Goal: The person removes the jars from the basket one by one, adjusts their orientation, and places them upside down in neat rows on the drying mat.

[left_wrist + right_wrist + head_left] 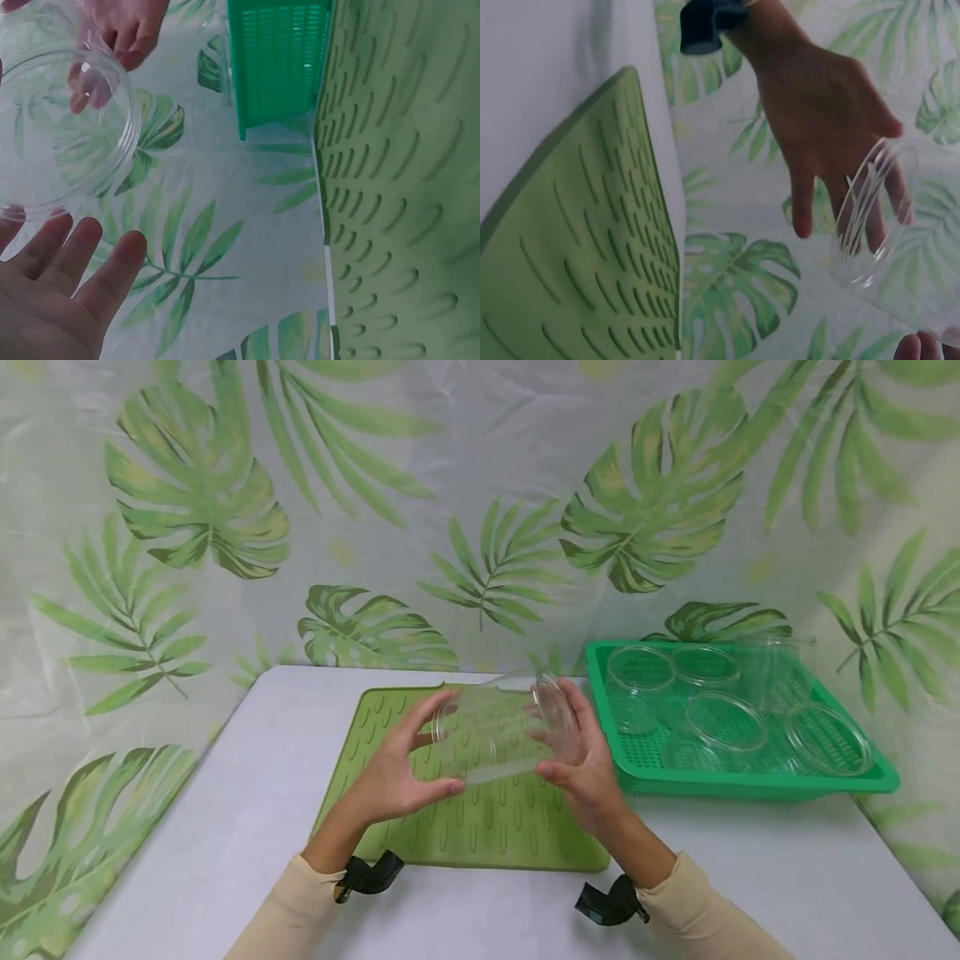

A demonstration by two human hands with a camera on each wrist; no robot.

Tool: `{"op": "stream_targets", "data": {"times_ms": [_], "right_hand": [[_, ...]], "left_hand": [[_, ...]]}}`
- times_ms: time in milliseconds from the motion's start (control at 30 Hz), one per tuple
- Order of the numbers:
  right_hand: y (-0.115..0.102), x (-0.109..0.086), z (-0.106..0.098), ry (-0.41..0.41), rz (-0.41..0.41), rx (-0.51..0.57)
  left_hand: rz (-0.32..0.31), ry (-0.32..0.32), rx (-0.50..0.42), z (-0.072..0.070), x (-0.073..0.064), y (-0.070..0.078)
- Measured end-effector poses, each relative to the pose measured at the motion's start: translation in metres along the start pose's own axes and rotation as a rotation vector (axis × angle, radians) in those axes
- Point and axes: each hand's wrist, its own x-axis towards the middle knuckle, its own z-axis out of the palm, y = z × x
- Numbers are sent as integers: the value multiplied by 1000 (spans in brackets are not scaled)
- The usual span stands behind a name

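A clear jar (pixel 495 735) is held on its side above the green mat, between both hands. My left hand (pixel 397 777) grips its left end, the thumb below and the fingers above and behind. At the right end, my right hand (pixel 585 768) holds the jar with the thumb at the front and the fingers behind. Seen from the right wrist, ridged rings circle the jar's neck (pixel 866 217) beside the left hand (pixel 817 112). In the left wrist view, the jar's round end (pixel 124 90) is close to the left fingers (pixel 112 270).
The green ridged mat (pixel 480 852) lies on the white table (pixel 225 793). To its right stands a green perforated basket (pixel 750 783) with several clear containers (pixel 723 722) in it. A leaf-patterned cloth (pixel 495 460) hangs behind the table.
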Motion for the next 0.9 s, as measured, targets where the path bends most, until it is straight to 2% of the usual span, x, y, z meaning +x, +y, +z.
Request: {"op": "stream_targets", "data": {"times_ms": [200, 367, 500, 600, 767, 900], "right_hand": [[-8, 3, -9, 14, -44, -75], [-16, 6, -18, -14, -65, -136], [-22, 7, -22, -16, -29, -199], [-25, 9, -24, -11, 1, -258], [-29, 13, -25, -8, 78, -405], [-33, 16, -24, -19, 147, -511]], "left_hand": [[-25, -69, 157, -12, -14, -4], [-63, -124, 343, -28, -39, -8], [-58, -143, 485, -40, -63, -13], [-67, -155, 552, -48, -81, -17], [-123, -193, 614, -57, -105, -25], [-165, -208, 647, -63, -115, -32]]}}
